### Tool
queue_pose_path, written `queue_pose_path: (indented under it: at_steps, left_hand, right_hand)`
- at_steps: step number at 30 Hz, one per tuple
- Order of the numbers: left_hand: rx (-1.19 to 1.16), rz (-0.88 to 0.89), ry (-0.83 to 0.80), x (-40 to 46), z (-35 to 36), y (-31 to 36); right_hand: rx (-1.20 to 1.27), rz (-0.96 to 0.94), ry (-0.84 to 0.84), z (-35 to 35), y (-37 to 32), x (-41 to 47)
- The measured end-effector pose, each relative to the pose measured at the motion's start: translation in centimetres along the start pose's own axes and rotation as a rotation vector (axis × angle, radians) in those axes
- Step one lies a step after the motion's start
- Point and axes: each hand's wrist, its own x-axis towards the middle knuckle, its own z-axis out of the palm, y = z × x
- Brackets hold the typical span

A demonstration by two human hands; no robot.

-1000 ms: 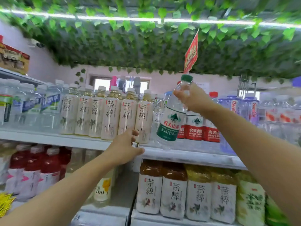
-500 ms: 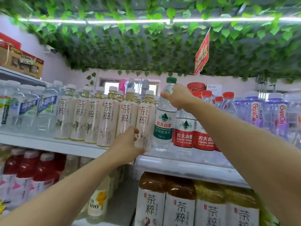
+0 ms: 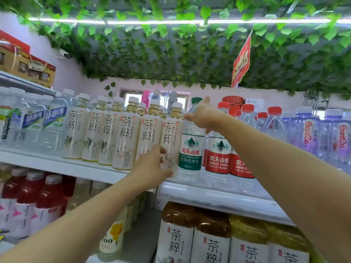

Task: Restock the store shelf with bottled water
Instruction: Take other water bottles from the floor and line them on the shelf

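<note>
A green-capped, green-labelled water bottle (image 3: 190,156) stands upright on the upper shelf (image 3: 218,194), between a white tea bottle (image 3: 171,133) and red-labelled water bottles (image 3: 218,158). My right hand (image 3: 202,115) is at its neck and shoulder, thumb and fingers spread, touching it loosely. My left hand (image 3: 152,168) grips the lower part of that rightmost tea bottle, thumb on its front and fingers curled round its base. The water bottle's neck is hidden behind my right hand.
A row of white tea bottles (image 3: 106,133) fills the shelf to the left, with clear bottles (image 3: 34,126) beyond. Purple-labelled water bottles (image 3: 322,133) stand at the right. Red drinks (image 3: 28,202) and amber tea bottles (image 3: 209,240) fill the lower shelf. Leafy vines (image 3: 171,54) hang overhead.
My right hand carried the green-labelled bottle left and down from a tilted hold onto the shelf, then loosened its fingers. My left hand stayed at the tea bottle.
</note>
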Motion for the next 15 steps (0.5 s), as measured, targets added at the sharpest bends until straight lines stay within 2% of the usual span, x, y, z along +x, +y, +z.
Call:
queue_pose_path:
  at_steps: [4, 10, 15]
  left_hand:
    - [-0.018, -0.001, -0.012, 0.2, 0.3, 0.3]
    - [-0.001, 0.017, -0.008, 0.4, 0.9, 0.7]
    - [0.005, 0.050, -0.030, 0.4, 1.5, 1.5]
  right_hand:
    - [0.010, -0.061, 0.061, 0.2, 0.3, 0.3]
    - [-0.281, -0.219, 0.169, -0.5, 0.6, 0.4]
    - [-0.294, -0.213, 0.171, -1.4, 0.6, 2.3]
